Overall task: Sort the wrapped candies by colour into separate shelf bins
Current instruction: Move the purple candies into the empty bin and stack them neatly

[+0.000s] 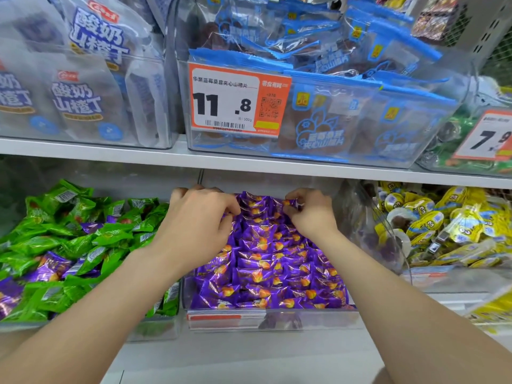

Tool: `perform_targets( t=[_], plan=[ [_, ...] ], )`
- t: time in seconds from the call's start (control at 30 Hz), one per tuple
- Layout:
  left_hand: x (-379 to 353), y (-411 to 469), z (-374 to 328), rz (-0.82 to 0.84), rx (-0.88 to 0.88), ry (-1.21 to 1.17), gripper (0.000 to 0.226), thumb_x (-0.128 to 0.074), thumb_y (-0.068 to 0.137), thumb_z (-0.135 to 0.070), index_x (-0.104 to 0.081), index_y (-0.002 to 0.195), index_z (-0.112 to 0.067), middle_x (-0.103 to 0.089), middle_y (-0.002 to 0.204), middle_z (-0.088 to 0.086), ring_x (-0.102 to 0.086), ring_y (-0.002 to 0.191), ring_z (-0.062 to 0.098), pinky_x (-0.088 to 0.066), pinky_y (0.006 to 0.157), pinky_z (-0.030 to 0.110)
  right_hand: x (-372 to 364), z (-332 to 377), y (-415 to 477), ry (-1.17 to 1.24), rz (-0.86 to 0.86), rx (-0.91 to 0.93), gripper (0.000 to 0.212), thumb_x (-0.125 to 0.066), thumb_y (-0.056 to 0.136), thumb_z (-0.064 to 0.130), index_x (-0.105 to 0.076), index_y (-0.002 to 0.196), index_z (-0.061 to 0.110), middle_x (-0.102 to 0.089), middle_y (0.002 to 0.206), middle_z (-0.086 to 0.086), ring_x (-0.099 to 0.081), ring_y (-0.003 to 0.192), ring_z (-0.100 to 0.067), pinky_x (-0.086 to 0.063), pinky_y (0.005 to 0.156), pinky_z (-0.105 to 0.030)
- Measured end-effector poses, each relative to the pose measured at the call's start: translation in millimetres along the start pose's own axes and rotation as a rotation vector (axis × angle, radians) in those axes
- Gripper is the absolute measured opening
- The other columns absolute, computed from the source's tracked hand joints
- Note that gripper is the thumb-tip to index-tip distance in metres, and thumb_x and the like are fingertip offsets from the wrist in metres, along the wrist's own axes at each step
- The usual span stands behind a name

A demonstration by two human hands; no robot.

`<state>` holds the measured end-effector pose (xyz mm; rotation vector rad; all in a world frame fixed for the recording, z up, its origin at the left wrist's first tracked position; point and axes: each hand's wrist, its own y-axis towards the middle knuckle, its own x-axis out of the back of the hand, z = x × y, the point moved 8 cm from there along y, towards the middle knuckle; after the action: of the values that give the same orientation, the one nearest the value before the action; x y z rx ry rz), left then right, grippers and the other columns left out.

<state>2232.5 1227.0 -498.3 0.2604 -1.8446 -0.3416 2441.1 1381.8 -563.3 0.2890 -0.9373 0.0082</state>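
Beneath the white shelf [138, 157] — three clear bins [277, 318] of wrapped candies [277, 261].

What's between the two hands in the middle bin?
Only purple wrapped candies, seen in the head view; they fill the gap from the left hand to the right hand.

Fig. 1. L hand [199, 214]: fingertips curl down among purple candies [266, 261], so its grip can't be told. R hand [310, 214]: pinched candy [291, 203] mostly covered by thumb & fingers. Green candies [110, 234] cut by left edge; yellow candies [443, 231] by right edge. Price tag [487, 134], right: cropped, shows "7.9" only. Front label [227, 318] of purple bin: edge-on, unreadable. White bags [80, 87], upper left: blurred, cropped.
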Motion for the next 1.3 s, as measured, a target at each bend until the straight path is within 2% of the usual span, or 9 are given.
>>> perform_targets(
  t=[0.17, 0.37, 0.47, 0.53, 0.63, 0.77, 0.93, 1.1, 1.3],
  plan=[
    [1, 1, 1, 0.0, -0.013, -0.023, 0.021, -0.059, 0.097, -0.026, -0.072, 0.109, -0.038, -0.041, 0.069, -0.02, -0.054, 0.094, 0.018, -0.037, 0.097, 0.043, -5, 9, -3, -0.03, 0.039, 0.02, 0.021, -0.077, 0.087, 0.022, -0.082, 0.107, 0.022, -0.078, 0.107, 0.002, -0.071, 0.104, -0.017, -0.054, 0.098, -0.026],
    [9, -1, 5, -0.046, -0.043, -0.14, 0.021, -0.065, 0.093, -0.022, -0.076, 0.106, -0.034, -0.043, 0.064, -0.025, -0.046, 0.077, 0.014, -0.048, 0.087, 0.042, 2, 14, -12, -0.128, 0.031, 0.034, 0.042, -0.072, 0.085, 0.024, -0.068, 0.127, 0.027, -0.06, 0.128, -0.005, -0.063, 0.113, -0.026, -0.056, 0.097, -0.038],
    [15, -4, 13, -0.095, -0.04, -0.201, 0.021, -0.064, 0.092, -0.019, -0.074, 0.106, -0.031, -0.055, 0.08, -0.018, -0.053, 0.082, 0.014, -0.05, 0.082, 0.039, 12, 37, -25, -0.181, -0.045, 0.087, 0.034, -0.066, 0.084, 0.017, -0.069, 0.118, 0.019, -0.061, 0.119, -0.01, -0.062, 0.11, -0.033, -0.056, 0.09, -0.042],
    [19, -8, 23, -0.137, -0.002, -0.219, 0.019, -0.06, 0.093, -0.018, -0.068, 0.104, -0.031, -0.057, 0.09, -0.008, -0.056, 0.091, 0.019, -0.049, 0.084, 0.04, 14, 62, -42, -0.18, 0.005, 0.111, 0.025, -0.054, 0.084, 0.022, -0.071, 0.101, 0.016, -0.067, 0.105, -0.012, -0.066, 0.098, -0.036, -0.057, 0.084, -0.042],
    [24, -18, 48, -0.152, 0.117, -0.205, 0.017, -0.054, 0.091, -0.014, -0.059, 0.098, -0.029, -0.058, 0.094, -0.003, -0.056, 0.096, 0.024, -0.048, 0.086, 0.043, 20, 109, -73, -0.128, 0.031, 0.205, 0.031, -0.036, 0.085, 0.03, -0.065, 0.083, 0.019, -0.07, 0.08, -0.007, -0.066, 0.078, -0.034, -0.056, 0.072, -0.043],
    [28, -31, 109, 0.042, 0.354, -0.09, 0.029, -0.051, 0.086, -0.018, -0.068, 0.108, -0.027, -0.063, 0.105, 0.012, -0.06, 0.106, 0.039, -0.05, 0.097, 0.046, 16, 190, -125, 0.017, 0.131, 0.487, 0.023, -0.037, 0.086, 0.025, -0.059, 0.081, 0.023, -0.062, 0.079, 0.004, -0.059, 0.079, -0.023, -0.051, 0.073, -0.042],
    [51, -51, 191, 0.203, 0.543, 0.02, 0.05, -0.053, 0.083, -0.004, -0.064, 0.131, -0.011, -0.063, 0.131, 0.024, -0.058, 0.126, 0.041, -0.05, 0.104, 0.045, -35, 251, -152, -0.112, 0.217, 0.743, 0.025, -0.04, 0.083, 0.026, -0.063, 0.091, 0.02, -0.06, 0.089, -0.001, -0.057, 0.088, -0.027, -0.05, 0.08, -0.043],
    [44, -62, 234, 0.375, 0.566, 0.051, 0.042, -0.05, 0.086, -0.004, -0.061, 0.126, -0.008, -0.065, 0.132, 0.018, -0.062, 0.119, 0.037, -0.054, 0.097, 0.04, -78, 278, -131, -0.206, 0.269, 0.724, 0.026, -0.055, 0.086, 0.006, -0.067, 0.106, 0.017, -0.066, 0.103, -0.009, -0.063, 0.1, -0.035, -0.053, 0.087, -0.048],
    [27, -68, 246, 0.538, 0.479, 0.019, 0.073, -0.044, 0.083, 0.004, -0.052, 0.15, -0.023, -0.056, 0.151, 0.006, -0.054, 0.137, 0.027, -0.047, 0.111, 0.038, -130, 300, -100, -0.148, 0.394, 0.623, 0.03, -0.047, 0.096, 0.006, -0.061, 0.122, 0.011, -0.069, 0.115, -0.022, -0.063, 0.11, -0.043, -0.052, 0.087, -0.047]
  ],
)
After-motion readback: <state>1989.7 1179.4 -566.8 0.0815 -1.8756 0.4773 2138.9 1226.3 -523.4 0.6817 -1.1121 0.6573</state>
